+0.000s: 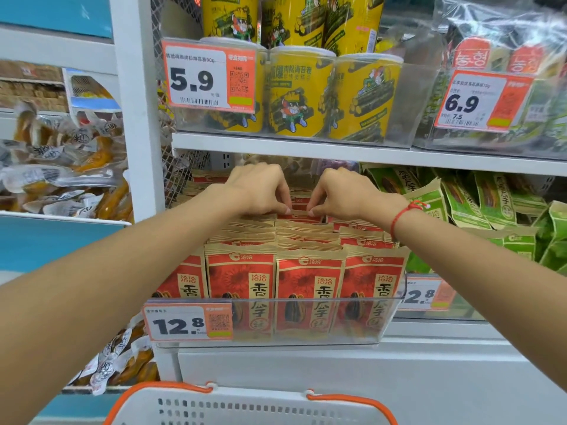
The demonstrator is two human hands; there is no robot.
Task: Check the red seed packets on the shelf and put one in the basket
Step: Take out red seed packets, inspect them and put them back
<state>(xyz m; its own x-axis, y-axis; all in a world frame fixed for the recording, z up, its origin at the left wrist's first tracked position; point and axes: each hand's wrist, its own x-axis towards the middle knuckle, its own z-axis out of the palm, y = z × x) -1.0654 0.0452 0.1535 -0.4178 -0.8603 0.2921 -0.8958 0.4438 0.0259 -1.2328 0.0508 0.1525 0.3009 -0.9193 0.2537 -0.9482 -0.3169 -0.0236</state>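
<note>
Both hands reach deep into the clear shelf bin (389, 317): the left hand (260, 188) and right hand (343, 191) have fingers curled down, pinching the top edge of one red sunflower seed packet (299, 213) in a rear row. The rows stand tightly packed, so lifting it may drag neighbouring packets up or topple them. The white basket (245, 406) with orange handles waits below, near the frame's bottom edge; a loose pinch could drop the packet short of it.

You've got rows of red seed packets (310, 286) standing upright in a clear bin at 12 o'clock, white basket (245, 407) with orange handles down at 6.
</note>
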